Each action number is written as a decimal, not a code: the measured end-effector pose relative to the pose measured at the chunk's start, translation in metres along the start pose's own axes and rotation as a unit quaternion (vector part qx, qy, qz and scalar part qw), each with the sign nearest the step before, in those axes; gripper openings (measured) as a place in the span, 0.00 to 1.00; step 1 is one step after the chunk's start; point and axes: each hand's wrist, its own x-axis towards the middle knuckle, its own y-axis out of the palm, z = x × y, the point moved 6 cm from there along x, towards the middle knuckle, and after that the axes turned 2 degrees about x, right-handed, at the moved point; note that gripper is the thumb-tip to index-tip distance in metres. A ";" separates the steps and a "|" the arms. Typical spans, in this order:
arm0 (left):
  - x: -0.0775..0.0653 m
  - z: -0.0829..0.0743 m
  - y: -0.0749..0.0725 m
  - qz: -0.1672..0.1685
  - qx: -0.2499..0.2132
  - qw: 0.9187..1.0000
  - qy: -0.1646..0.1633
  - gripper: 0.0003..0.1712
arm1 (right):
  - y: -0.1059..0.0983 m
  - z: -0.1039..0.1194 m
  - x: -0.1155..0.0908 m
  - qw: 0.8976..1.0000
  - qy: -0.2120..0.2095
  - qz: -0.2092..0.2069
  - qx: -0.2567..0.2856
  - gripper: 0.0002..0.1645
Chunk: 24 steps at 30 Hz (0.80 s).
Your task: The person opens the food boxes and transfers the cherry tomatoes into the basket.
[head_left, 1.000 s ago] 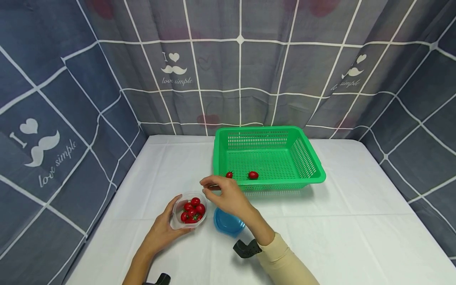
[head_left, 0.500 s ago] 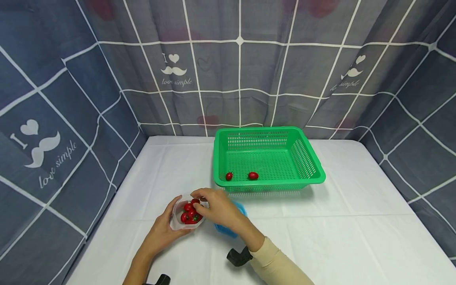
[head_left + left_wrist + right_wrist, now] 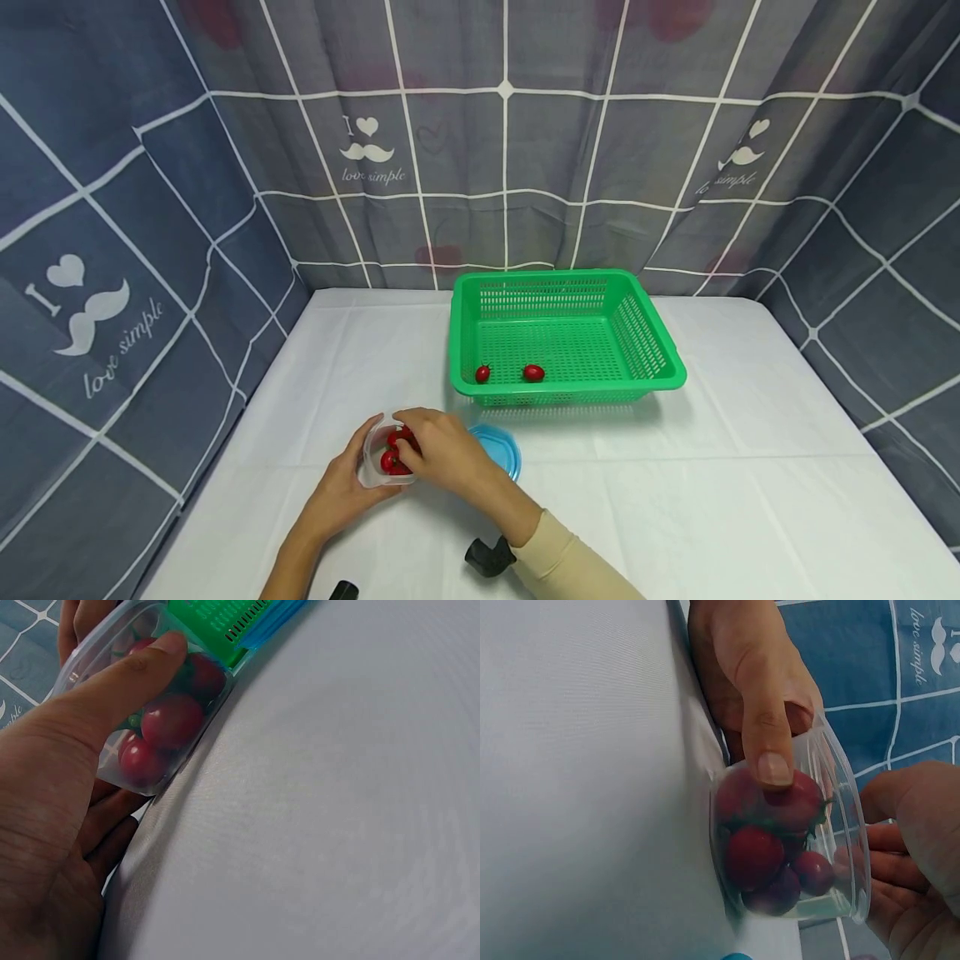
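A clear plastic container [image 3: 372,476] with several cherry tomatoes [image 3: 389,461] in it stands on the white tablecloth. My left hand [image 3: 341,493] grips it from the left, thumb along the near wall and fingers round the far side. In the right wrist view, the thumb of that hand lies across the wall in front of the red fruit. My right hand [image 3: 446,454] reaches over the rim from the right, thumb and fingers bent down among the tomatoes. Its fingertips are partly hidden, and I cannot tell whether they hold a tomato.
Beyond the hands is a green perforated basket [image 3: 581,342] with two tomatoes, a small one [image 3: 482,374] and a longer one [image 3: 534,372]. A round blue lid [image 3: 504,446] lies partly behind my right hand. Dark checked curtains [image 3: 555,150] enclose the table.
My right hand has moved left and down, from beside the basket's near edge into the container. The left hand keeps its grip, and the container stays in place.
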 end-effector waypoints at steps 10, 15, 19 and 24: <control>0.001 -0.001 -0.004 -0.017 0.034 0.999 0.006 0.62 | 0.007 0.006 0.002 1.000 -0.002 -0.001 -0.022 0.18; 0.001 -0.001 -0.003 -0.008 0.027 1.000 0.001 0.63 | 0.013 0.007 0.003 0.999 -0.012 -0.002 -0.039 0.15; 0.000 -0.001 -0.002 -0.006 0.021 1.000 0.002 0.63 | 0.015 0.008 0.003 0.999 -0.012 -0.004 -0.037 0.15; 0.001 0.000 -0.001 -0.005 0.022 1.000 0.001 0.62 | 0.017 0.010 0.002 0.999 -0.018 0.001 -0.043 0.15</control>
